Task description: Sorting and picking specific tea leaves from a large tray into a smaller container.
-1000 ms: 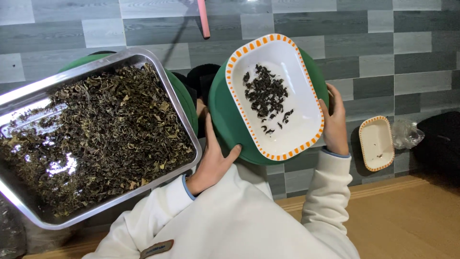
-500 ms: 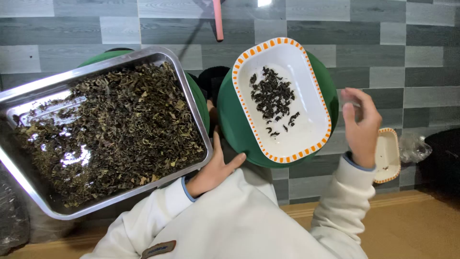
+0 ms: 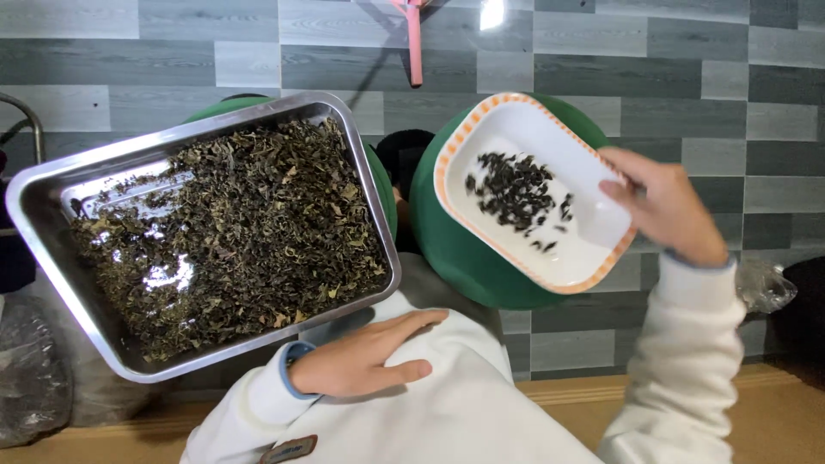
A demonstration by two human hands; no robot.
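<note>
Resting flat with its fingers spread loosely, the left hand (image 3: 365,359) lies on the person's white garment (image 3: 447,412), holding nothing, just near the lower right corner of a metal tray (image 3: 39,215). That tray sits tilted on the left, filled with a thick layer of dried tea leaves (image 3: 232,236), and covers most of a green round stool top (image 3: 378,185) beneath it. To the right, a white dish with an orange patterned rim (image 3: 447,172) rests on a second green round surface (image 3: 455,266); a small heap of darker, curled leaves (image 3: 514,191) lies in its middle. The right hand (image 3: 666,206) hovers at the dish's right edge, its fingers partly curled toward the rim; whether its grip has hold of the rim or of any leaves cannot be told. A pink handle (image 3: 415,43) hangs against the grey tiled wall (image 3: 172,51) at the far side.
</note>
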